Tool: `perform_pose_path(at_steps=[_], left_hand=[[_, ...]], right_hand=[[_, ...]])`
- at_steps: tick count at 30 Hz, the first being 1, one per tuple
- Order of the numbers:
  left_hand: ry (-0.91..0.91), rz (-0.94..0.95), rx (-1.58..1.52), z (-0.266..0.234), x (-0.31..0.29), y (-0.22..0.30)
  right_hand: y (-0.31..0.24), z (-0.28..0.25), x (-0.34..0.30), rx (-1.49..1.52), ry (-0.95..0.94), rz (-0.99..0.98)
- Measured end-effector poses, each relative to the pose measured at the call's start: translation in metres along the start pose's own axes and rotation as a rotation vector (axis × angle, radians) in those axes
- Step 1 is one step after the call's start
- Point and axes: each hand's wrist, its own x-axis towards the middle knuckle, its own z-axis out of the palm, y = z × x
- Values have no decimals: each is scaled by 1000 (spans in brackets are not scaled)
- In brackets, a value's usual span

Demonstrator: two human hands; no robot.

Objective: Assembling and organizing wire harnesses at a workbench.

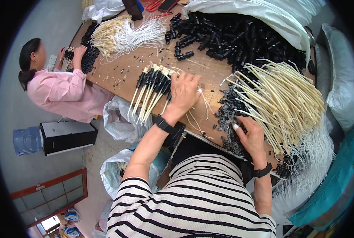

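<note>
My left hand [186, 90] is closed, fingers bent down, at the right end of a row of cream sticks with black sleeves [153, 87] lying side by side on the table. What its fingers grip is hidden under the hand; a thin white cord [205, 104] trails beside it. My right hand [251, 137] rests with curled fingers at the edge of a heap of small black pieces [229, 109]. Thumb and forefinger are close together there, and anything between them is too small to make out. White wrapping shows on a finger of each hand.
A large bundle of cream sticks with white cords [284, 105] lies at right. Black tubular connectors [244, 37] spill from a white sack [260, 14] at the back. Another corded bundle [113, 35] lies far left, near a person in pink [58, 89] working at the table.
</note>
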Motion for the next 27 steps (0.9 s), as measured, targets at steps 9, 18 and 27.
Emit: perform_pose_path(at_steps=[9,18,27], left_hand=[[53,116,-475,41,75,12],[-117,40,-114,61,89,-11],[-310,-628,-1348,30,35,16]], right_hand=[[27,-35,-13,-60,177,116],[44,-44,-21,-463,228,112],[12,-39,-4,-255,135,-154]])
